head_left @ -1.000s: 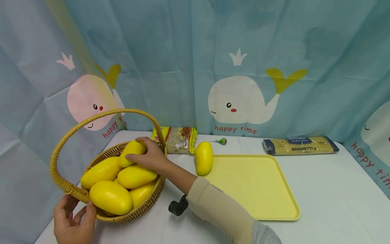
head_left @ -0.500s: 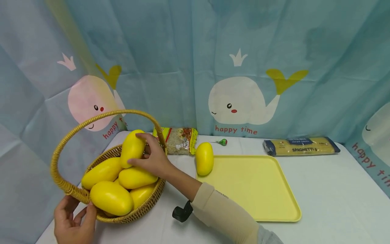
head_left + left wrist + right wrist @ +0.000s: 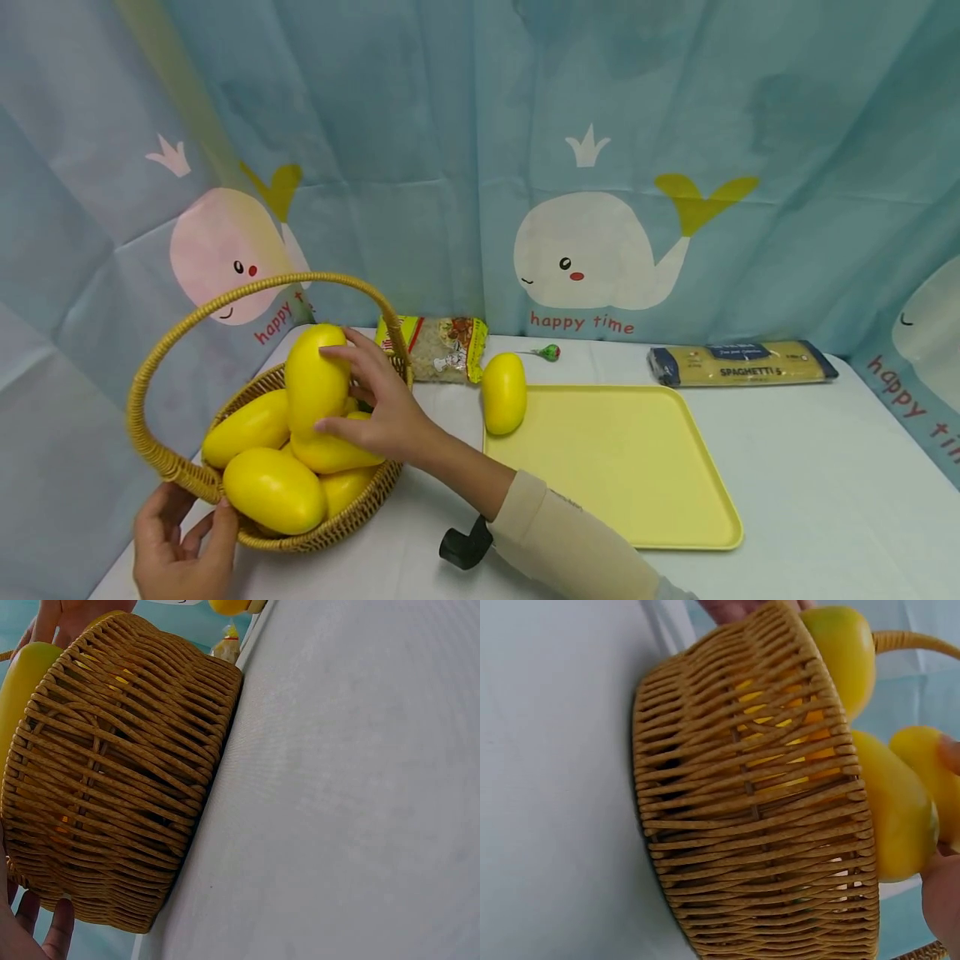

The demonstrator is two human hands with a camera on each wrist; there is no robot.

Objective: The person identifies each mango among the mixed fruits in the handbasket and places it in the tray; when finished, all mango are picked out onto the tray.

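Note:
A wicker basket (image 3: 337,521) with a tall arched handle (image 3: 225,293) stands at the left, full of yellow mangoes. My right hand (image 3: 386,408) grips one mango (image 3: 317,375) between thumb and fingers, nearly upright over the back of the pile. Beneath it another mango (image 3: 337,452) lies partly covered. Toward the front rests a large mango (image 3: 275,492), with a further mango (image 3: 247,429) to its left. My left hand (image 3: 183,542) holds the basket's near left rim at the handle's foot, its fingertips (image 3: 60,926) against the wicker in the left wrist view.
Right of the basket lies a yellow tray (image 3: 615,467), with a single mango (image 3: 504,393) at its back left corner. Behind are a food packet (image 3: 442,348), a lollipop (image 3: 550,352) and a spaghetti pack (image 3: 742,364). A whale-print curtain (image 3: 450,167) closes the back.
My right hand has raised the mango from lying among the others, tipped it upright, then shifted it slightly left and nearer. My left hand keeps its place on the basket.

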